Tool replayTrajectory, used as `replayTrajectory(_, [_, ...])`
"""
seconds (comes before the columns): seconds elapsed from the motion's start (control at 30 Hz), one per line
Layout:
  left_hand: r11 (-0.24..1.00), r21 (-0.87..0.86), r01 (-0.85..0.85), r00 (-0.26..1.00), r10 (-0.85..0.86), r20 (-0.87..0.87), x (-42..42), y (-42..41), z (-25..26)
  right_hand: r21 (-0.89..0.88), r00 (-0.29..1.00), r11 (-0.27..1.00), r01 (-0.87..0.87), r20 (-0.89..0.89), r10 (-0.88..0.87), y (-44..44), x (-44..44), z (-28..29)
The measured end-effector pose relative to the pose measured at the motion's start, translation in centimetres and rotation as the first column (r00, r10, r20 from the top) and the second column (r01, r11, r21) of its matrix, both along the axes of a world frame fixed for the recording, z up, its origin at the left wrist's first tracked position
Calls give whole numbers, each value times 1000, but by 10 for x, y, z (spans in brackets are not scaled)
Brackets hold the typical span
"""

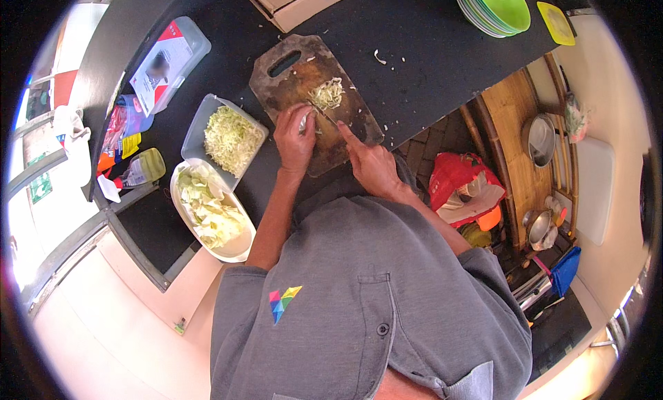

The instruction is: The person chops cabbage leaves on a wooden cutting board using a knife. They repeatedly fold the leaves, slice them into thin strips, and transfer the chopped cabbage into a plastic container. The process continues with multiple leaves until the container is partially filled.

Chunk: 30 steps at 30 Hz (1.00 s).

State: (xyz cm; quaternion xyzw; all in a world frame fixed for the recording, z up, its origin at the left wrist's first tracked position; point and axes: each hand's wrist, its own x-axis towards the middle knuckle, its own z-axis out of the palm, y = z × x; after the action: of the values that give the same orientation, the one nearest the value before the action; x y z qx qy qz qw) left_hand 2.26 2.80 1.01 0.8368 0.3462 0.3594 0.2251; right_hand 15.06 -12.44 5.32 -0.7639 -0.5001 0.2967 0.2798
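Note:
A worn wooden cutting board (311, 63) with a slot handle lies on the black counter. My left hand (296, 138) presses a piece of cabbage (303, 123) on it with bent fingers. My right hand (373, 162) grips a knife (325, 115), index finger along its back, the blade beside the left fingertips; the handle is hidden in the palm. Shredded cabbage (328, 93) lies just beyond the blade. Left of the board, a clear plastic container (192, 136) holds more shredded cabbage (233, 140). Below it, a cream oval tub (243, 247) holds cabbage leaves (210, 208).
A cardboard box (305, 6) stands at the counter's far edge, stacked green bowls (500, 9) at the far right. A lidded plastic container (171, 63) and a bottle (145, 168) are at left. Cabbage scraps dot the counter. A red bag (456, 177) sits below, right, near a bamboo shelf (510, 115).

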Motion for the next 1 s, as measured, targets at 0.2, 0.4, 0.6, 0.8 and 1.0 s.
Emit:
replayTrajectory(0.2, [1000,-12,4,1000,-4,-13,0,-1,3,-75,996,995,-65,59,70,4,-1,0])
replayTrajectory(0.4, [1000,14,-7,1000,7,20,0,0,-1,-94,985,992,-83,142,96,10,-5,-22])
replayTrajectory(0.6, [999,24,-45,999,45,0,2,-3,-1,-124,992,991,-57,103,70,-4,0,-12])
replayTrajectory(0.8, [999,47,-10,1000,10,9,-4,-3,0,10,1000,1000,-3,-6,3,4,0,-14])
replayTrajectory(1.0, [1000,10,-11,1000,11,13,-3,-1,0,-3,1000,1000,-11,-13,11,3,2,1])
